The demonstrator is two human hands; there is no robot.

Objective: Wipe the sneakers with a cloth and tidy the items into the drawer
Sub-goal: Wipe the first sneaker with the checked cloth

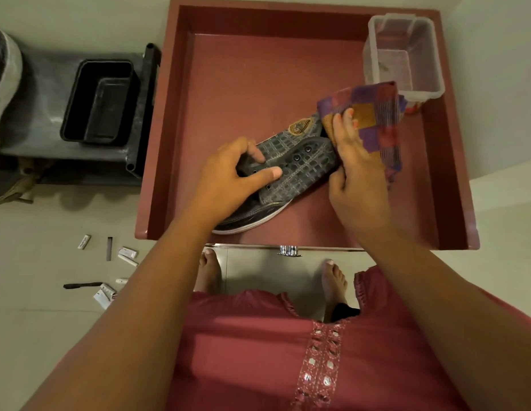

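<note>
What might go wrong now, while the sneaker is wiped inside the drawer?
The cloth hangs close to the clear container, so a wide stroke may knock it. The left hand holds the sneaker only near the laces; it may slide. Small items on the floor might be forgotten.

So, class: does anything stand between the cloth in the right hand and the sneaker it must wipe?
Nothing visible does. The right hand presses the checked cloth straight against the grey sneaker at its ankle end, while the left hand grips the lace area, clear of that spot.
</note>
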